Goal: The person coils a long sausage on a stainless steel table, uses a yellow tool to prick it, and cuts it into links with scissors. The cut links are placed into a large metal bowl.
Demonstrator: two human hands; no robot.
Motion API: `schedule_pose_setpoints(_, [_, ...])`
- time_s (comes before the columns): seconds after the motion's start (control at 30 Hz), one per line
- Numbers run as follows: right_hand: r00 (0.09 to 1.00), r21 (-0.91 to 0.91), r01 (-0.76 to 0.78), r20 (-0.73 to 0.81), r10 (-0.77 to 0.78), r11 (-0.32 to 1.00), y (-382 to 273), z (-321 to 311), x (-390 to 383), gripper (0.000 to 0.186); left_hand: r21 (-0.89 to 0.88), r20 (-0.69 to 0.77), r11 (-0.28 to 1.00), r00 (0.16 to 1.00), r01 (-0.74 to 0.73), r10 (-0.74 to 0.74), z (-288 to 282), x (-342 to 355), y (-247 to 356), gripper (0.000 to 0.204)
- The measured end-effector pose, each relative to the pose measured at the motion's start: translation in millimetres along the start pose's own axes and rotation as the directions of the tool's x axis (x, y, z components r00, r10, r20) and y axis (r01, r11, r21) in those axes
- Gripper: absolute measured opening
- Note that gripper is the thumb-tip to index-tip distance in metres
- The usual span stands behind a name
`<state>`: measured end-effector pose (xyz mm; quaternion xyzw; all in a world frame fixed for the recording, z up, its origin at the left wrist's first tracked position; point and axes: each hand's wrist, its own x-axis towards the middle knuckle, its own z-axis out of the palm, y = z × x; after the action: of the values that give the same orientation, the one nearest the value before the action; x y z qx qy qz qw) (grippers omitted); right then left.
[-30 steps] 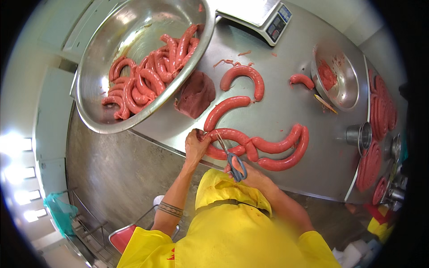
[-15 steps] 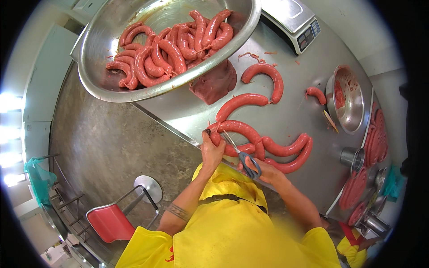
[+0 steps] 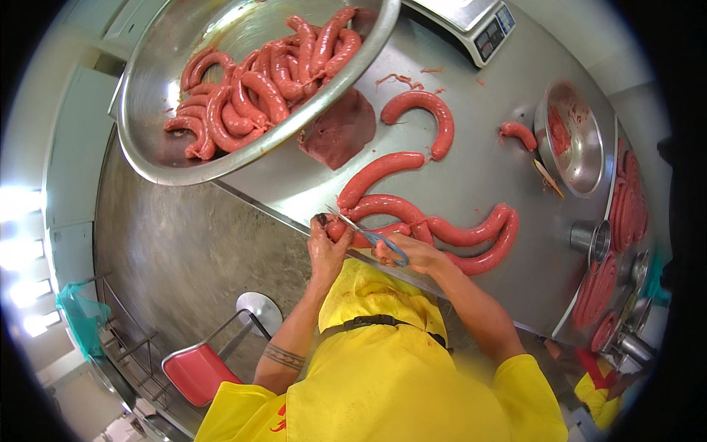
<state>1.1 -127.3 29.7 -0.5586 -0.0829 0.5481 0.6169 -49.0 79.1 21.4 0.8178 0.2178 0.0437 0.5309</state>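
My left hand (image 3: 327, 249) is closed around the tied end of a sausage (image 3: 379, 236) at the steel table's front edge. In my right hand (image 3: 414, 253) are scissors (image 3: 381, 240) with blue-grey handles, their blades reaching across to the sausage end beside my left fingers. Whether the blades touch the casing is too small to tell. Linked to this sausage, a curved chain of sausages (image 3: 471, 234) lies on the table to the right. Farther back rest another sausage (image 3: 379, 173) and a hooked one (image 3: 434, 110).
A big steel basin (image 3: 169, 173) of sausages stands back left, beside a dark red piece of meat (image 3: 340, 131). A scale (image 3: 471, 33) sits at the back. To the right are a bowl (image 3: 589, 166), a knife (image 3: 548, 179), a steel cup (image 3: 591, 237) and coiled sausage (image 3: 598, 291).
The scissors have moved left, their blades now nearer my left fingers. My right hand has followed them. The whole view has shifted slightly.
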Motion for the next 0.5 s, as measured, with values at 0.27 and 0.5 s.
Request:
schedule_pose_setpoints(0.27, [0.946, 0.113, 0.290, -0.186, -0.266, 0.950, 0.4, 16.9, -34.0, 0.063, 0.120, 0.069, 0.993, 0.998, 0.006, -0.015, 2.8, -7.1, 16.7, 0.040])
schedule_pose_setpoints(0.5, [0.473, 0.256, 0.714, -0.862, -0.181, 0.651, 66.2, -22.8, -145.4, 0.031, 0.293, 0.264, 0.804, 0.852, -0.517, 0.451, 90.5, -3.3, 58.7, 0.041])
